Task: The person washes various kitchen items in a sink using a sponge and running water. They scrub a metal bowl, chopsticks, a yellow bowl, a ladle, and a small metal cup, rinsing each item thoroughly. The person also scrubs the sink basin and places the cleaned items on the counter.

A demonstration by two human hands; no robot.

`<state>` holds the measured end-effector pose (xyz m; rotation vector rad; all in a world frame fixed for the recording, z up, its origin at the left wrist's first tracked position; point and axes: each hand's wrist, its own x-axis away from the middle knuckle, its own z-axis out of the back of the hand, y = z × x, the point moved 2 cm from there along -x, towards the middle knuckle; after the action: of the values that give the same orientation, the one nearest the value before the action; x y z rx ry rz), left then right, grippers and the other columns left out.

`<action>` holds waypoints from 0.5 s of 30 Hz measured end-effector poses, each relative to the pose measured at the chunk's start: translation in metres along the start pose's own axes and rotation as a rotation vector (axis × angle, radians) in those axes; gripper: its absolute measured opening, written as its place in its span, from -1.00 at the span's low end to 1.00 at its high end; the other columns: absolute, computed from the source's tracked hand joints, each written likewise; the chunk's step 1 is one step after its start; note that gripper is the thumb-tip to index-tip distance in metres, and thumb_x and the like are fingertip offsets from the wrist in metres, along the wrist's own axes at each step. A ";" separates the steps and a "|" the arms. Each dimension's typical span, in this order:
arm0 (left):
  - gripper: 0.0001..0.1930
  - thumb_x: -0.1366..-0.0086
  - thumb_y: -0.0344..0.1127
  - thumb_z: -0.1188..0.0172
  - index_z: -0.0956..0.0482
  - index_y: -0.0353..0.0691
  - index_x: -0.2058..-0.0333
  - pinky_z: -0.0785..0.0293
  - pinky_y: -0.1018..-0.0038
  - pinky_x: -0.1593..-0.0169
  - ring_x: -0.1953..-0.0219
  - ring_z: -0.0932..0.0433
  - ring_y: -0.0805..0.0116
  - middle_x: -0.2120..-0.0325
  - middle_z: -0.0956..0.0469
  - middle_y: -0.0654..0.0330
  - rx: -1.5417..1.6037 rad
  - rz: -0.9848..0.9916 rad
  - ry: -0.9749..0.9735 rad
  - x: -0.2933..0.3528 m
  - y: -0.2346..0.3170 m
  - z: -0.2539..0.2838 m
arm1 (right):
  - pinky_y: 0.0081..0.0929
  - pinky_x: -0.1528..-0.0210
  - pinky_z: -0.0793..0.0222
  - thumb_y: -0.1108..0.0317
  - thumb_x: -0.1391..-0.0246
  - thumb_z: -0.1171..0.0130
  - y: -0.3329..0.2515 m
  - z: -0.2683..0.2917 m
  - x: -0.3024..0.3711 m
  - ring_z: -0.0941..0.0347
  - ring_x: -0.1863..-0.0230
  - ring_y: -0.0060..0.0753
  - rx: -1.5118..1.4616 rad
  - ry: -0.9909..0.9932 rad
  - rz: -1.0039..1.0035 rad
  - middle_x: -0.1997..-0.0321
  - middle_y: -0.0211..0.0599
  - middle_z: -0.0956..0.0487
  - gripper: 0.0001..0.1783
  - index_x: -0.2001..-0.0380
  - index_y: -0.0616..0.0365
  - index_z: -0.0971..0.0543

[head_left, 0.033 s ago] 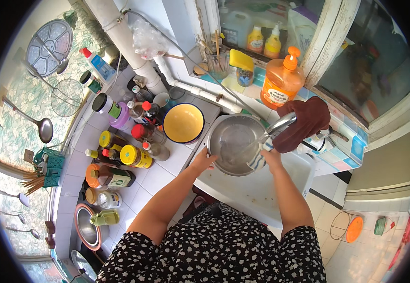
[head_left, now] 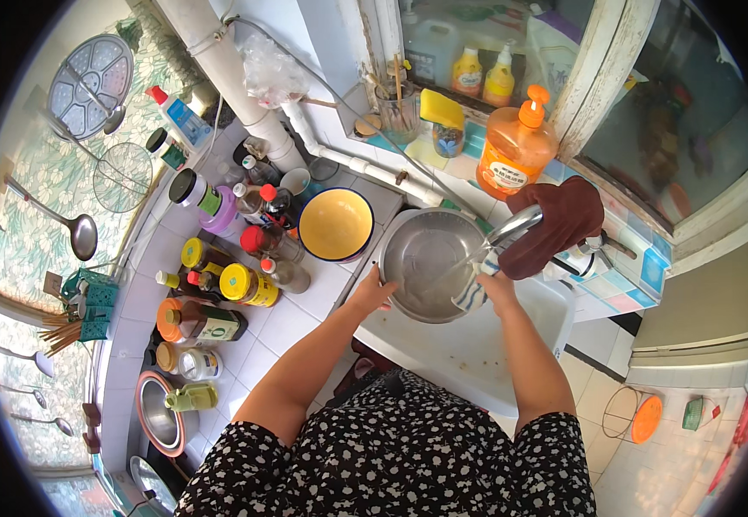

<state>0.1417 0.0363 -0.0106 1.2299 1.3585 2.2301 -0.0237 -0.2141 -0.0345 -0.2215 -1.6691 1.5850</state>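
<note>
A round stainless steel basin (head_left: 406, 231) is held over the white sink (head_left: 443, 351), with a stream of water running into it from the faucet (head_left: 513, 226). At its left rim, my left hand (head_left: 374, 293) grips the basin, thumb inside and the other fingers mostly hidden beneath. On the right side my right hand (head_left: 498, 291) is closed around a striped cloth (head_left: 470, 297), pressed against the rim; most of those fingers are covered. Some water lies in the basin's bottom.
A brown cloth (head_left: 565, 226) drapes over the faucet. Left of the basin stands a yellow-lined enamel bowl (head_left: 336, 224), with several bottles and jars (head_left: 249, 284) beyond it. An orange pump bottle (head_left: 516, 155) and a yellow sponge (head_left: 440, 109) sit on the window ledge.
</note>
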 end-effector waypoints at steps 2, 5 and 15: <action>-0.23 -0.11 -0.29 -0.14 0.08 -0.10 -0.24 -0.60 0.46 0.47 0.51 -0.51 0.33 0.29 -0.44 0.05 0.022 0.068 -0.007 0.010 0.016 -0.003 | -0.44 0.19 -0.32 0.47 0.26 -0.12 0.010 0.000 -0.003 -0.41 0.24 -0.40 -0.009 -0.016 0.011 0.26 -0.33 -0.48 -0.54 0.14 0.20 -0.41; -0.18 -0.10 -0.38 -0.06 0.22 -0.07 -0.27 -0.59 0.41 0.52 0.55 -0.52 0.30 0.32 -0.45 0.04 0.080 0.133 -0.068 0.024 0.030 -0.004 | -0.44 0.23 -0.32 0.45 0.27 -0.13 0.020 -0.006 0.000 -0.40 0.28 -0.38 -0.108 -0.017 -0.062 0.24 -0.28 -0.45 -0.53 0.15 0.22 -0.38; -0.16 -0.05 -0.46 0.05 0.33 -0.18 -0.25 -0.58 0.29 0.58 0.64 -0.54 0.15 0.39 -0.51 -0.16 -0.147 0.227 0.019 0.007 0.009 -0.030 | -0.41 0.31 -0.35 0.48 0.23 -0.07 0.084 -0.001 0.018 -0.41 0.26 -0.37 0.098 0.292 -0.157 0.22 -0.13 -0.47 -0.50 0.09 0.27 -0.34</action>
<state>0.1162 0.0174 -0.0056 1.3721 1.0857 2.4493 -0.0679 -0.1856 -0.1030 -0.2518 -1.3475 1.4365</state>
